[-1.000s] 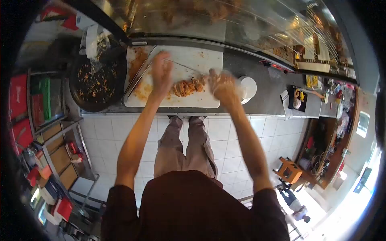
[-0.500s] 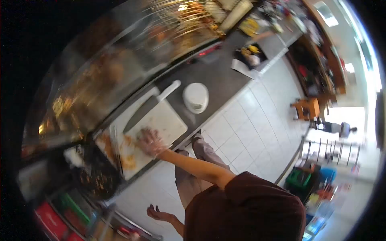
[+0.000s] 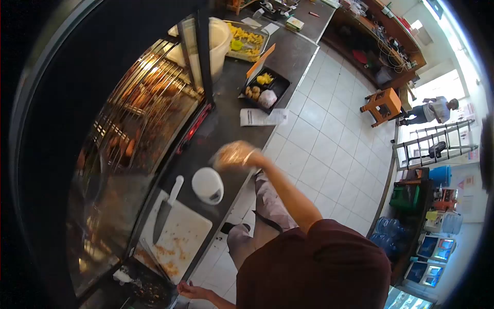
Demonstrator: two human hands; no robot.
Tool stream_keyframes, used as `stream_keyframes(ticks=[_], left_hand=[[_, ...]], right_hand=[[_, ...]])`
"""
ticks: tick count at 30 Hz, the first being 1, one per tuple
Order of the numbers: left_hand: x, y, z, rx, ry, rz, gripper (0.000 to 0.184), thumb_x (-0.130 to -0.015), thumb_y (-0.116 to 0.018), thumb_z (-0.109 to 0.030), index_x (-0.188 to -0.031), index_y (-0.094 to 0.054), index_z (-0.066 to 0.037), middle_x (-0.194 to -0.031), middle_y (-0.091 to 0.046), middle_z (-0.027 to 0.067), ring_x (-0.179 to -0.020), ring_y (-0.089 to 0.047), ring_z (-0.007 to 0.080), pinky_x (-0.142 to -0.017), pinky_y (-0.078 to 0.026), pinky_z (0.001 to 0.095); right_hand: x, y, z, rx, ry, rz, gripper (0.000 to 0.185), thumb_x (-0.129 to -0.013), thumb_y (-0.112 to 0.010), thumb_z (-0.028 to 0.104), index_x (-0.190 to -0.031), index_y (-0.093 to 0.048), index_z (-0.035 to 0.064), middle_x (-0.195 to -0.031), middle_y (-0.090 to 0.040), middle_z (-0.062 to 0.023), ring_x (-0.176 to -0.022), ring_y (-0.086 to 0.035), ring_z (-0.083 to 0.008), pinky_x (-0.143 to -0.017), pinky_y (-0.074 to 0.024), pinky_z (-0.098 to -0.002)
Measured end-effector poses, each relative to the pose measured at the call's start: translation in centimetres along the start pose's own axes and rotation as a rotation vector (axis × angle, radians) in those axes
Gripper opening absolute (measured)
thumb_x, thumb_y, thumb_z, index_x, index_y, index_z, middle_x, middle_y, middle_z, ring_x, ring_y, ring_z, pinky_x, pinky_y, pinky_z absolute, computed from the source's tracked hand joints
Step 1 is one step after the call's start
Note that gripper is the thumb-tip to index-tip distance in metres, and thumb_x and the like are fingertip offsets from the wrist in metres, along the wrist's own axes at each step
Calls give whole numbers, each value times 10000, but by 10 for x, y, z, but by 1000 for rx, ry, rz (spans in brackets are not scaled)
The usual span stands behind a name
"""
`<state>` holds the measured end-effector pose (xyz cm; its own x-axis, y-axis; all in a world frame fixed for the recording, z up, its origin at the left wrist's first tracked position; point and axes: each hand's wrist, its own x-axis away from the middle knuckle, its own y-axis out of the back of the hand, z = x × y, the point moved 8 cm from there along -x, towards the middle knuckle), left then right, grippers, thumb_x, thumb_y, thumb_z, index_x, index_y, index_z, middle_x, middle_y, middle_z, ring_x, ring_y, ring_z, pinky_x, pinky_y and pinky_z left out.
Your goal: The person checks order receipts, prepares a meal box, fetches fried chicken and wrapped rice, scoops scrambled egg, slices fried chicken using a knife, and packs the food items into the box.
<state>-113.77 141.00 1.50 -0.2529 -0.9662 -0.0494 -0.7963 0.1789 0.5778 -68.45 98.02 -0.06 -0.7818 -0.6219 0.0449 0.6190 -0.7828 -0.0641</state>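
Note:
My right hand (image 3: 235, 156), in a clear plastic glove and blurred, is over the counter between the white round scale (image 3: 208, 186) and a black tray (image 3: 278, 85). Its fingers are wrapped round browned chopped meat (image 3: 231, 153). My left hand (image 3: 190, 290) is low by the near corner of the white cutting board (image 3: 186, 232), fingers apart and holding nothing. On the board lie orange crumbs and a large white-handled knife (image 3: 167, 208); a long metal tool (image 3: 154, 257) rests across its far end. The tray contains yellow food, small round pieces and a wrapped white ball.
A paper slip (image 3: 262, 117) lies beside the black tray. Behind are a metal tray of yellow food (image 3: 246, 41) and a white bucket (image 3: 218, 44). A glass case with grilled meat (image 3: 146, 85) borders the counter. A dark pan (image 3: 149, 288) is at lower left. One person (image 3: 432, 111) stands far right.
The view has turned toward the black tray. My right hand has left the board and moved along the counter past the scale. The chopped meat is gone from the board. My left hand stays low.

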Motion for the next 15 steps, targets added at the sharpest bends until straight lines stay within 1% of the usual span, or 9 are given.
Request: stream_keyframes(ticks=[1,3,5,7,8,11,12,14,15], left_hand=[[9,-8,-9,-38,-28,-9,251,-1011,-491,-214,-1160,-534,-18,-1058,-621,123,-938,-620,225,-714,-545,357],[31,-27,-33,-123,-74,-39,237,-1002,-513,-191,-1164,-533,-19,-1060,-620,134,-930,-620,228,-707,-548,346],[45,-55,-60,-47,-142,5,263,-981,-555,-161,-1188,-521,-3,-1128,-589,161,-969,-604,253,-755,-537,360],[57,-94,-94,32,-159,64,280,-974,-567,-145,-1203,-513,7,-1154,-574,174,-992,-595,263,-796,-527,366],[69,-111,-133,48,-251,83,291,-971,-571,-133,-1210,-505,20,-1145,-572,176,-1003,-590,262,-830,-515,364],[82,-138,-211,9,-474,121,313,-967,-575,-109,-1223,-485,48,-1135,-568,184,-1034,-576,258,-911,-479,355],[79,-137,-228,28,-455,89,319,-969,-576,-118,-1224,-483,50,-1133,-574,181,-1036,-575,259,-916,-477,353],[73,-131,-260,71,-435,25,334,-967,-583,-136,-1226,-482,50,-1150,-588,179,-1043,-579,261,-925,-473,346],[69,-128,-273,93,-433,-13,341,-965,-589,-146,-1226,-483,47,-1170,-596,180,-1049,-583,262,-929,-472,342]], right_hand=[[1,61,7,324,488,353,245,-954,-519,152,-1092,-669,15,-903,-687,-123,-782,-639,-255,-763,-536,-406],[-13,205,2,760,-289,192,433,-909,-549,351,-1193,-599,28,-1038,-669,-143,-973,-608,-291,-840,-503,-470],[21,315,5,1123,-1084,17,668,-864,-579,551,-1295,-528,42,-1174,-651,-162,-1163,-576,-327,-916,-471,-533],[40,362,19,964,-913,-863,576,-893,-551,517,-1230,-566,51,-1113,-674,-156,-1153,-582,-283,-955,-436,-530],[64,370,25,833,-791,-1279,534,-908,-537,501,-1198,-585,55,-1083,-685,-153,-1148,-584,-261,-975,-419,-529],[22,354,66,1171,-771,-501,538,-922,-529,465,-1185,-568,-3,-1128,-642,-233,-1166,-550,-337,-1020,-369,-515],[45,357,58,1043,-619,-1085,499,-927,-536,408,-1194,-554,-13,-1190,-601,-256,-1182,-513,-398,-1026,-362,-509],[37,362,14,1079,-544,-1048,506,-921,-545,399,-1206,-545,-19,-1228,-566,-274,-1196,-478,-435,-1026,-351,-524],[29,363,3,1082,-509,-1017,493,-930,-535,390,-1214,-550,-13,-1236,-572,-259,-1197,-487,-420,-1024,-361,-514]])
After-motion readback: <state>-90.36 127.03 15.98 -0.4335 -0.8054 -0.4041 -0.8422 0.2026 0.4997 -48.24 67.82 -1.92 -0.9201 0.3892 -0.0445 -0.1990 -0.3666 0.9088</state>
